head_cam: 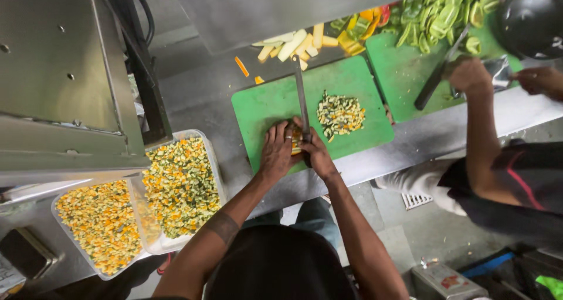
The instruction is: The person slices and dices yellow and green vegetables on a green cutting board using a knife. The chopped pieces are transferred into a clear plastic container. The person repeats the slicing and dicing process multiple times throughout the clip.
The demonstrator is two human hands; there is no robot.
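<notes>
Green plastic is the base of the work: a green cutting board [275, 104] lies on the steel counter [199, 95]. At the near edge of this board, the left hand [277, 150] presses down on a small bunch of yellow vegetable strips [296, 142]. Its fingers are curled over the strips and touch them from above, not spread. The right hand [315, 153] is clenched around the handle of a long knife [302, 98], whose blade points to the far edge of the board.

To cut well, I judge that the left fingertips should stay tucked back from the blade and the strips stay tightly together.

A pile of diced pieces [340, 113] lies on the board, just to the right of the knife. Left of the board stand two clear tubs [212, 159] full of the same dice.
</notes>
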